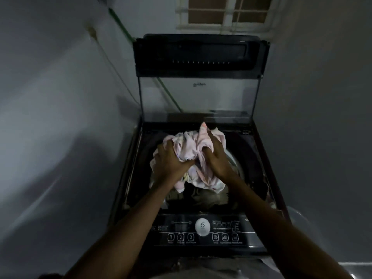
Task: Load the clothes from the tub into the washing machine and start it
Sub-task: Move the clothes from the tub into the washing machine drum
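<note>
A dark top-loading washing machine [259, 158] stands in front of me with its glass lid [199, 97] raised upright. Over its drum opening I hold a bundle of pale pink and white clothes [190, 146]. My left hand [171, 160] grips the bundle's left side and my right hand [214, 156] grips its right side. Darker olive clothes [209, 197] lie in the drum below the bundle. The control panel [201, 231] with numbered buttons and a round white dial runs along the machine's near edge. The tub is not in view.
Grey walls close in on both sides of the machine. A green hose [120, 25] and a thin cord run down the left wall behind it. A barred window [227, 11] sits above. A pale rounded object [302, 224] shows at the machine's right.
</note>
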